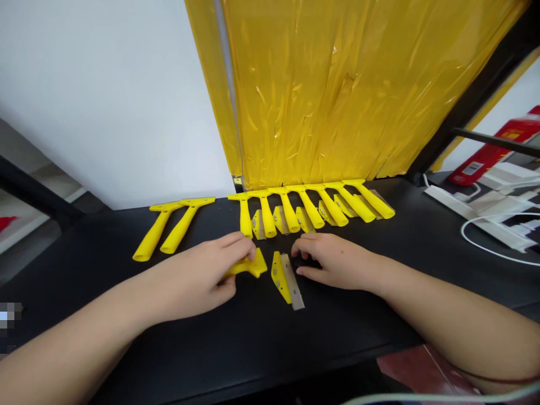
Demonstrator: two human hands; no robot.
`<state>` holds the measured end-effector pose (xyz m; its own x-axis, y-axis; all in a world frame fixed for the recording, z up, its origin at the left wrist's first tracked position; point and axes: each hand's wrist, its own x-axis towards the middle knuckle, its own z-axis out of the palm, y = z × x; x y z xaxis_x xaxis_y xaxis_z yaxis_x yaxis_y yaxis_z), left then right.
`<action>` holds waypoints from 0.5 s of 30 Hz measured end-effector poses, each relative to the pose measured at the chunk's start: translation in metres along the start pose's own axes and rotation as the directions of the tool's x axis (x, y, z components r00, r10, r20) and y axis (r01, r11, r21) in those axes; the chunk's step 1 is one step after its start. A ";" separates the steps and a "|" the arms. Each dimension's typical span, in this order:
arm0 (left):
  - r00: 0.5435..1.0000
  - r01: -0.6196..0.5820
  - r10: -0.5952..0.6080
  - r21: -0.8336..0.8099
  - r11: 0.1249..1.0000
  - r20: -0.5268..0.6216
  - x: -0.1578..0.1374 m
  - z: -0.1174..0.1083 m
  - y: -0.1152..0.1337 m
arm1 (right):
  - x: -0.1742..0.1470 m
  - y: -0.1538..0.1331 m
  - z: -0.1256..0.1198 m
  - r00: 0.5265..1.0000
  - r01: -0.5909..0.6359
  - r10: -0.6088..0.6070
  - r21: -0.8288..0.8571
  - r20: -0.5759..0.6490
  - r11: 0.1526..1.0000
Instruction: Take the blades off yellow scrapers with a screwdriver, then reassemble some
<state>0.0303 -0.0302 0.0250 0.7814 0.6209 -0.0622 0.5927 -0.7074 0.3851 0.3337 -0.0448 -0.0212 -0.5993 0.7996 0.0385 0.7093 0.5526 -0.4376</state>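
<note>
My left hand (pixel 206 273) is closed around a yellow plastic scraper handle (pixel 255 264), its wide end pointing right. Just right of it, a loose yellow cover plate (pixel 279 277) with small screws in it lies on the black table beside a grey metal blade (pixel 293 284). My right hand (pixel 335 260) rests to the right of the blade, fingers curled and thumb below. Something dark shows between those fingers, but I cannot make out what it is.
Behind my hands, several yellow scraper handles (pixel 310 208) stand in a row, with plates and blades between them. Two more handles (pixel 179 228) lie left. A yellow film-covered panel (pixel 316 101) closes the back. At right are a white power strip (pixel 475 216) and a red bottle (pixel 491 149).
</note>
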 end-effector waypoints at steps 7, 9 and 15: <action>0.900 -0.188 -0.153 -0.679 0.710 -0.409 0.019 0.023 0.012 | -0.007 -0.018 0.003 0.903 0.417 -0.353 0.307 -0.244 0.856; 0.861 -0.229 -0.246 -0.770 0.596 -0.446 0.026 0.031 0.015 | -0.008 -0.024 0.010 0.840 0.541 -0.493 0.280 -0.228 0.793; 0.840 -0.178 -0.471 -0.956 0.232 -0.270 0.035 0.043 0.025 | -0.008 -0.034 0.027 0.793 0.589 -0.563 0.059 -0.232 0.806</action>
<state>0.0803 -0.0408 -0.0075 0.3241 0.9459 0.0150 -0.1880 0.0489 0.9809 0.3039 -0.0762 -0.0303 -0.7884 0.3778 0.4855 0.1968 0.9026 -0.3829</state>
